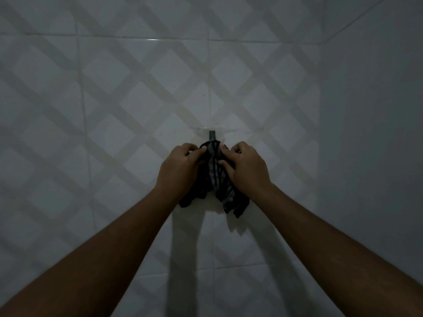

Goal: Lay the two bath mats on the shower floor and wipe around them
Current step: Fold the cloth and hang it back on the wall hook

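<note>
Where fingers [225, 153] pinch, cloth [215, 179] hangs between.

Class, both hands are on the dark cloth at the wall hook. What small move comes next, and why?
Probably lift the cloth off the hook: the left hand and right hand both grip its bunched top just under it, and wiping needs it free.

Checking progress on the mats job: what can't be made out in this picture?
Head view: bath mats and shower floor lie outside it; it faces the wall.
The hook: lower end hidden by the cloth.
The cloth's sides: covered by the left hand and right hand.
</note>
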